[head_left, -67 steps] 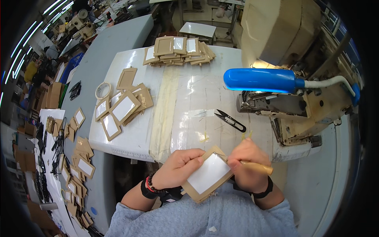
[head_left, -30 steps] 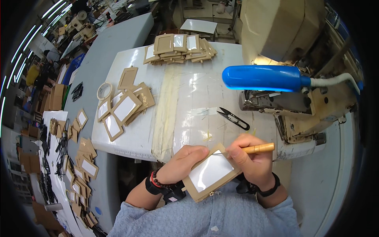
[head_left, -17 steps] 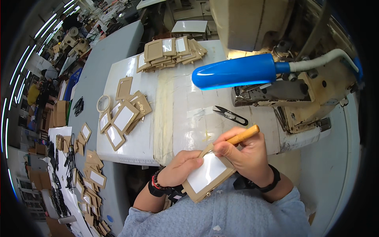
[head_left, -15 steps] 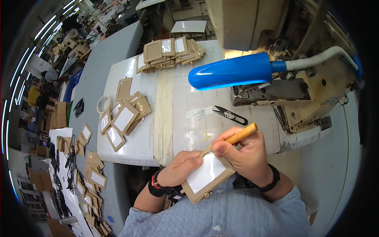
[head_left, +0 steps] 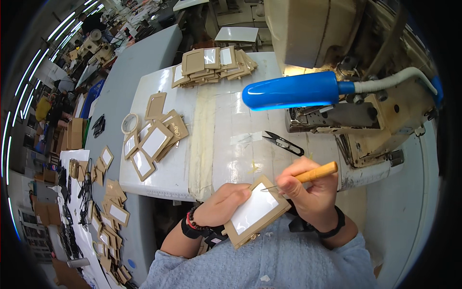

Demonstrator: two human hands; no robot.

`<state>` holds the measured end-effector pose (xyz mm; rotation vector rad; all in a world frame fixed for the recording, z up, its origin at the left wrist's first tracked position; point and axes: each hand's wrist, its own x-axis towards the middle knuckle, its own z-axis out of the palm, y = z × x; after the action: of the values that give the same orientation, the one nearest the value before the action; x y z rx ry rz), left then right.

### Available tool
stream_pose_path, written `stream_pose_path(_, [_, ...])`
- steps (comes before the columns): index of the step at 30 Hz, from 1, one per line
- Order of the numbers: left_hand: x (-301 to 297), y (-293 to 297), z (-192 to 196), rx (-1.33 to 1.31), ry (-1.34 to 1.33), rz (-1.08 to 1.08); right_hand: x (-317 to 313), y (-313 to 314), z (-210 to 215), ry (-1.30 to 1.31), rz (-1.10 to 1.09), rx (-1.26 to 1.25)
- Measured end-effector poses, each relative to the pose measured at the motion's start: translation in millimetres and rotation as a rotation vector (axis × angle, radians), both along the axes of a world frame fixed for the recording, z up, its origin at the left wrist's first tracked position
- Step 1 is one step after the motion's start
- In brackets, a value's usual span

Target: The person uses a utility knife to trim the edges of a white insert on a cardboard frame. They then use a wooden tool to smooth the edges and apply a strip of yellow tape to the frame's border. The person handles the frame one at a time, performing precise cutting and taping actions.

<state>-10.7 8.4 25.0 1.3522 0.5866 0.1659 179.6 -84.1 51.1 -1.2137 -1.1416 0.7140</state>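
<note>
A tan ID card holder (head_left: 263, 217) with a clear, shiny window is tilted in front of my chest. My left hand (head_left: 221, 206) grips it along its left edge, thumb on the frame. In my right hand (head_left: 310, 197) is an awl with a wooden handle (head_left: 317, 172), its thin metal shaft pointing left over the upper part of the window. Whether the tip touches the window, I cannot tell. A small metal fitting hangs at the holder's lower edge. Black thread snips (head_left: 283, 143) lie on the table beyond my right hand.
A blue lamp (head_left: 291, 91) hangs beside the sewing machine (head_left: 370, 135) at the right. Stacked card holders (head_left: 194, 62) stand at the back; another pile (head_left: 156, 139) lies left, beside a tape roll (head_left: 130, 124). More holders (head_left: 118, 215) spread over the grey side table (head_left: 139, 82).
My right hand has moved slightly right and down, drawing the awl back from the holder's top edge; its metal shaft now shows over the window. My left hand keeps its hold.
</note>
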Motion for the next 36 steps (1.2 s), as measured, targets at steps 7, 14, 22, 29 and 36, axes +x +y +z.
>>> stream_pose_path(7, [-3.7,1.3,0.4,0.040,0.013,-0.043,1.6,1.2,-2.5,-0.111,0.048,0.045])
stream_pose_path(14, [-7.1,1.0,1.1,0.086,-0.019,-0.057,1.6,5.9,0.2,-0.194,0.101,0.108])
stream_pose_path(22, [-9.5,1.5,0.4,0.115,-0.071,-0.086,-2.9,-4.8,-4.9,0.084,0.087,-0.043])
stream_pose_path(29, [-7.7,-1.6,3.2,0.190,-0.091,-0.088,-1.4,-6.8,-6.7,0.215,0.109,-0.045])
stream_pose_path(36, [-4.9,-4.2,5.6,0.311,-0.077,-0.036,4.4,-3.0,-3.8,-0.361,0.130,0.136])
